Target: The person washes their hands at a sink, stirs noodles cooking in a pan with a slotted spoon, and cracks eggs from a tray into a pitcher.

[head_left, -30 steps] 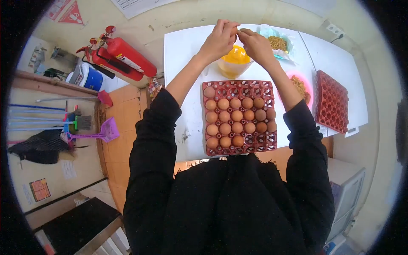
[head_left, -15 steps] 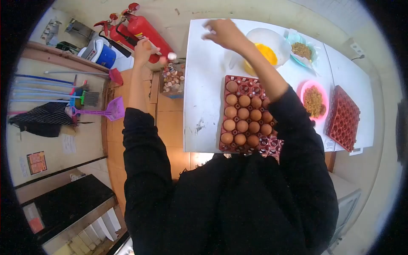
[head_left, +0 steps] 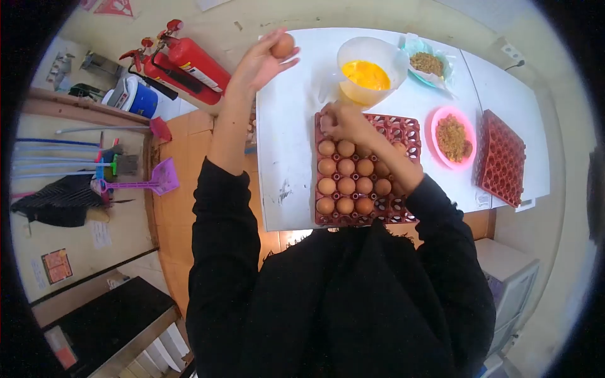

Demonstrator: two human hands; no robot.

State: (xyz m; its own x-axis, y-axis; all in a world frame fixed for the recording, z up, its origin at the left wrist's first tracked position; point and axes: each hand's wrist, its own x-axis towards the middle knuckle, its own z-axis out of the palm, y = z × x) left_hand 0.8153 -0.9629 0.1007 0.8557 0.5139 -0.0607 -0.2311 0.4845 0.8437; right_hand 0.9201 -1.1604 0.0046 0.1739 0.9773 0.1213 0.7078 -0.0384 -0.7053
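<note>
The left hand (head_left: 261, 60) is cupping a brown egg (head_left: 283, 45) in its fingertips, raised over the white worktop (head_left: 293, 126). The right hand (head_left: 343, 123) is curling over the red egg tray (head_left: 403, 129); whether it grips anything cannot be told. A yolk-filled jug (head_left: 368, 69) is standing just beyond.

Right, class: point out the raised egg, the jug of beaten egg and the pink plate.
egg (head_left: 283, 45), head view, middle of its shell, in the left hand (head_left: 261, 63).
jug (head_left: 378, 47), head view, on its rim.
pink plate (head_left: 436, 129), head view, on its rim.
</note>
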